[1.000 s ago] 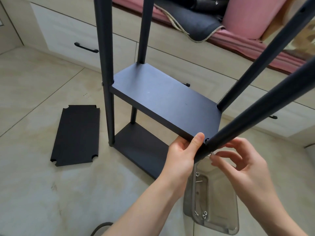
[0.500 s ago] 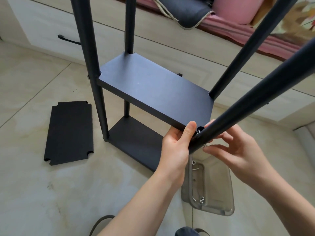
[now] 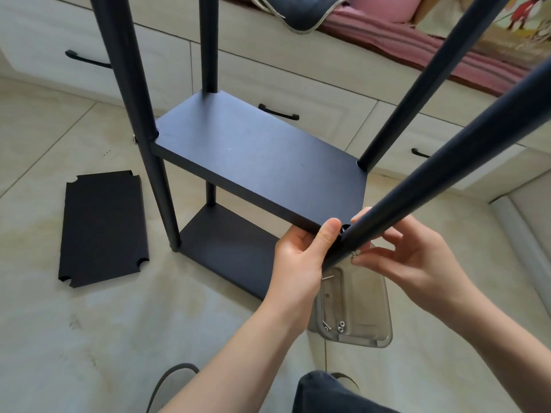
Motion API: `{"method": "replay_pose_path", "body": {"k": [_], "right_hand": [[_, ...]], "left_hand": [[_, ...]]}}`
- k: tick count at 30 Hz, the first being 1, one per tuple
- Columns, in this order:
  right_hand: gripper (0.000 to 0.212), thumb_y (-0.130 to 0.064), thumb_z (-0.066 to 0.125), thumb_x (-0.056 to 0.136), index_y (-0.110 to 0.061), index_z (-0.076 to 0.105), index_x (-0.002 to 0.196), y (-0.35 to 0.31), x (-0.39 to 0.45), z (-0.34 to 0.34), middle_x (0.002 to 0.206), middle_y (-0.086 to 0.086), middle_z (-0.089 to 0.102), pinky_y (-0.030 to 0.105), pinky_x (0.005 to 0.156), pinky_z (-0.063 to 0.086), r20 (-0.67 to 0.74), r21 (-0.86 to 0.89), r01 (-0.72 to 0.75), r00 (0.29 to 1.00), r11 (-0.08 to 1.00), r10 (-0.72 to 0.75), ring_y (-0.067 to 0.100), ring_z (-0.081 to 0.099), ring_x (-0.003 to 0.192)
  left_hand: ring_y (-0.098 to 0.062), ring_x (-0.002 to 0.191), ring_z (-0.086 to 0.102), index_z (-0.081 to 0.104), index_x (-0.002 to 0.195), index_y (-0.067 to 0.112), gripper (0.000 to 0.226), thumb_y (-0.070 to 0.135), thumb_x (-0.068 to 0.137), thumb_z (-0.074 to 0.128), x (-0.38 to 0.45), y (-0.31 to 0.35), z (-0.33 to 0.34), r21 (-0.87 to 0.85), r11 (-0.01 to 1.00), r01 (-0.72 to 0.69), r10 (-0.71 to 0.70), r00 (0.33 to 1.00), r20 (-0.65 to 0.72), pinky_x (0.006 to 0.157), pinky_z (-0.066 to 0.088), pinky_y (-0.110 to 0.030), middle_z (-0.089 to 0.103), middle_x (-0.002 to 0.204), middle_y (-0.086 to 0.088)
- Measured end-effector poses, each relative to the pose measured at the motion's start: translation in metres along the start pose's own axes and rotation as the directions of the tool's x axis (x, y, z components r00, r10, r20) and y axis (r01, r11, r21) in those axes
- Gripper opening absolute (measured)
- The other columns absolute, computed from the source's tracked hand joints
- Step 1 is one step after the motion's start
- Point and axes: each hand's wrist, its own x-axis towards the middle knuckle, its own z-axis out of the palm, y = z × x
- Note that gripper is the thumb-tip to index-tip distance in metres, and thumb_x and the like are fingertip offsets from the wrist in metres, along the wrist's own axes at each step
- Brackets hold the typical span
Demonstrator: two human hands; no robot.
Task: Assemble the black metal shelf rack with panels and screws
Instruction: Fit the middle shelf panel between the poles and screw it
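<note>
Head view: my left hand (image 3: 301,257) grips the shelf (image 3: 259,162) corner at the near pole (image 3: 447,162). My right hand (image 3: 414,263) pinches a screw (image 3: 354,253) against the pole. Screw tray (image 3: 354,308) below, spare panel (image 3: 103,225) on the floor left.

Matt black shelf panel (image 3: 256,162), smooth matt dark poles (image 3: 441,174), clear glossy plastic tray (image 3: 366,308), pale matt floor tiles (image 3: 89,338)
</note>
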Motion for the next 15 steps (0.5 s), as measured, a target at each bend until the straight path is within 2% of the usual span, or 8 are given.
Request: {"method": "replay_pose_path", "body": {"k": [2, 4, 5, 7, 9, 11, 15], "right_hand": [[0.032, -0.021, 0.079, 0.075, -0.025, 0.068, 0.105, -0.0003, 0.0000, -0.0005, 0.105, 0.001, 0.065, 0.039, 0.079, 0.059, 0.005, 0.008, 0.004, 1.000, 1.000, -0.004, 0.028, 0.062, 0.087], [0.034, -0.035, 0.082, 0.077, -0.024, 0.068, 0.106, -0.0022, 0.0001, -0.0002, 0.105, 0.002, 0.065, 0.037, 0.080, 0.059, -0.003, 0.012, 0.006, 1.000, 1.000, -0.006, 0.031, 0.063, 0.089], [0.035, -0.038, 0.082, 0.076, -0.024, 0.069, 0.106, -0.0031, 0.0002, 0.0000, 0.105, 0.001, 0.066, 0.037, 0.080, 0.059, -0.006, 0.011, 0.002, 1.000, 1.000, -0.002, 0.031, 0.063, 0.089], [0.033, -0.032, 0.080, 0.076, -0.022, 0.069, 0.106, -0.0027, 0.0004, 0.0000, 0.105, 0.002, 0.066, 0.040, 0.080, 0.059, -0.010, 0.003, 0.002, 1.000, 1.000, -0.002, 0.033, 0.064, 0.090], [0.036, -0.039, 0.081, 0.075, -0.024, 0.069, 0.106, -0.0031, 0.0004, 0.0010, 0.104, 0.003, 0.066, 0.037, 0.079, 0.059, -0.013, 0.003, 0.008, 1.000, 1.000, -0.008, 0.033, 0.063, 0.089], [0.042, -0.050, 0.081, 0.072, -0.028, 0.068, 0.105, -0.0037, 0.0004, 0.0018, 0.103, 0.004, 0.065, 0.033, 0.079, 0.059, -0.020, 0.007, 0.003, 1.000, 1.000, -0.003, 0.031, 0.063, 0.088], [0.042, -0.054, 0.080, 0.070, -0.031, 0.067, 0.103, -0.0034, 0.0005, 0.0030, 0.101, 0.003, 0.066, 0.033, 0.079, 0.059, -0.026, 0.005, 0.004, 1.000, 1.000, -0.004, 0.032, 0.064, 0.088]], "left_hand": [[-0.026, 0.103, 0.071, 0.072, 0.107, 0.010, 0.035, 0.041, 0.094, 0.066, 0.0000, 0.0017, -0.0013, 0.006, 1.000, 0.013, -0.013, 1.000, 0.019, 0.095, 0.054, -0.033, 0.076, 0.104, -0.012], [-0.025, 0.102, 0.071, 0.074, 0.106, 0.012, 0.034, 0.042, 0.093, 0.066, 0.0003, 0.0025, -0.0027, 0.016, 1.000, 0.019, -0.020, 0.999, 0.032, 0.094, 0.054, -0.034, 0.076, 0.103, -0.010], [-0.022, 0.098, 0.072, 0.075, 0.103, 0.014, 0.032, 0.044, 0.092, 0.067, 0.0005, 0.0029, -0.0035, 0.027, 1.000, 0.016, -0.017, 0.999, 0.034, 0.089, 0.056, -0.030, 0.077, 0.099, -0.007], [-0.012, 0.083, 0.071, 0.076, 0.092, 0.019, 0.032, 0.050, 0.087, 0.068, 0.0002, 0.0043, -0.0052, 0.057, 0.998, 0.006, -0.007, 0.999, 0.032, 0.074, 0.054, -0.019, 0.075, 0.085, 0.002], [-0.005, 0.072, 0.067, 0.074, 0.083, 0.020, 0.028, 0.047, 0.087, 0.067, 0.0002, 0.0053, -0.0073, 0.072, 0.997, -0.007, 0.004, 0.999, 0.037, 0.065, 0.049, -0.012, 0.071, 0.073, 0.009], [-0.002, 0.065, 0.063, 0.072, 0.076, 0.022, 0.025, 0.041, 0.092, 0.067, 0.0011, 0.0064, -0.0088, 0.084, 0.996, -0.014, 0.010, 0.999, 0.048, 0.061, 0.046, -0.011, 0.066, 0.067, 0.014], [-0.001, 0.059, 0.057, 0.069, 0.063, 0.027, 0.036, 0.032, 0.098, 0.063, 0.0027, 0.0084, -0.0092, 0.113, 0.993, -0.041, 0.034, 0.997, 0.065, 0.059, 0.044, -0.011, 0.059, 0.060, 0.016]]}}
